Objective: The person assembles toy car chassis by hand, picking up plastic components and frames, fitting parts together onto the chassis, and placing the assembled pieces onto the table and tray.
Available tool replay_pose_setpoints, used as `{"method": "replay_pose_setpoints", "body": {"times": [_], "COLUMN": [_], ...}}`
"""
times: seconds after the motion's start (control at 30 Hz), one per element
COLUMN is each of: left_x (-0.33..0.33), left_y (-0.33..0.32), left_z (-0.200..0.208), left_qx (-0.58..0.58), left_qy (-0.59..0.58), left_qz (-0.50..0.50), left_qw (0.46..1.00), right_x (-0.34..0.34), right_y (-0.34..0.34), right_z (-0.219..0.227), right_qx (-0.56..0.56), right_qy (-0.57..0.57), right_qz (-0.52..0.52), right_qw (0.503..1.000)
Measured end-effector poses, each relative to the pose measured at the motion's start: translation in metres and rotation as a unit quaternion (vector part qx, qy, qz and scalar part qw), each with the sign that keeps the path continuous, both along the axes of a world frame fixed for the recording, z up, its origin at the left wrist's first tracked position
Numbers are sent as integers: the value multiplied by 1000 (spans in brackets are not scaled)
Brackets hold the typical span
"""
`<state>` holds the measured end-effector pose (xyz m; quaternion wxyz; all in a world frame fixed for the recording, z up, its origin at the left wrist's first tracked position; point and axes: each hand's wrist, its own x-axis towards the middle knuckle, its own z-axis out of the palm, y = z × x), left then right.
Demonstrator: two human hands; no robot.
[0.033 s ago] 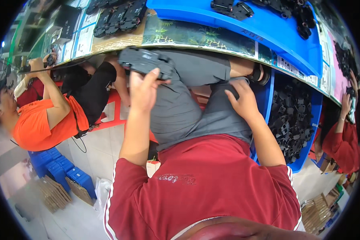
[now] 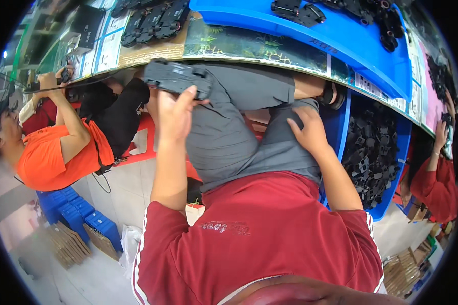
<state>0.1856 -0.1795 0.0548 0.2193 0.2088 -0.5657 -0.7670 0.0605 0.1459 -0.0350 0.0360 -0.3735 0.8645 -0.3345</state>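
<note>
My left hand [image 2: 176,113] grips a black toy car chassis [image 2: 175,77] from its near side, thumb on top. The chassis lies over my left knee, close to the table's edge, with its wheels at the ends. Resting on my right thigh, my right hand [image 2: 310,129] has its fingers apart and holds nothing. Grey trousers [image 2: 224,137] cover my legs under the table. On the table, ahead of the left hand, several similar chassis [image 2: 155,25] lie side by side on a piece of cardboard [image 2: 158,51].
A blue tray [image 2: 290,33] with black chassis hangs over the table edge. Right of my leg, a blue bin [image 2: 401,168] holds many small black parts [image 2: 369,152]. A person in orange [image 2: 61,155] works at the left; another in red [image 2: 435,185] at the right.
My left hand has shifted slightly to the left, carrying the chassis with it. The right hand stays on the thigh.
</note>
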Motion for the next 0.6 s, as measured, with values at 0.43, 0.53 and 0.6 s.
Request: {"method": "replay_pose_setpoints", "body": {"times": [0.43, 0.53, 0.6], "left_x": [22, 4, -6], "left_y": [-253, -299, -319], "left_z": [11, 0, -4], "left_qx": [-146, -134, -165], "left_qy": [-97, -133, -164], "left_qz": [168, 179, 251], "left_qw": [970, 966, 940], "right_x": [-14, -13, -13], "right_y": [-12, -13, -16], "right_z": [-23, -24, -23], "right_qx": [-23, -21, -24], "right_qy": [-84, -80, -81], "right_qz": [-85, -91, -92], "right_qw": [993, 992, 992]}}
